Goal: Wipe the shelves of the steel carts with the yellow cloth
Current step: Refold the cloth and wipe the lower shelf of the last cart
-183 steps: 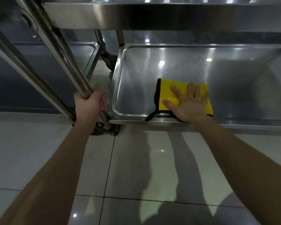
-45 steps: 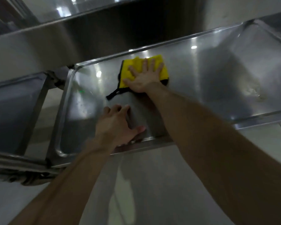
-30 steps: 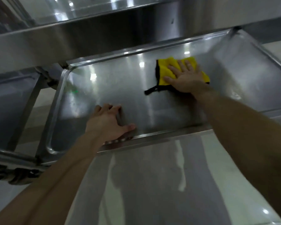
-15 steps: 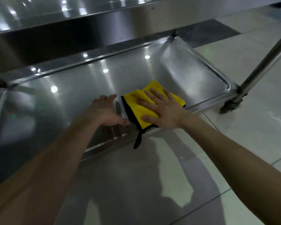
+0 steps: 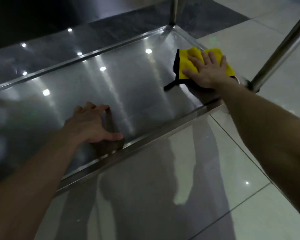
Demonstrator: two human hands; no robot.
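We have our right hand [image 5: 209, 71] spread flat, fingers splayed, pressing the folded yellow microfibre cloth with black edging [image 5: 189, 64] onto the low, rimmed stainless-steel cart shelf [image 5: 111, 80] at its far right end, just beside the raised rim. Our left hand [image 5: 92, 124] grips nothing; its fingers are arched and braced on the shelf near the front lip, well apart from the cloth. Because the cloth sits so close to the edge, a stroke carried further right could push it over the rim onto the pale tiled floor [image 5: 249, 40]. The slanted steel post [image 5: 280, 44] stands near our wrist, so a quick sweep might knock against it. Leaning on the smooth steel, our left hand could slip.
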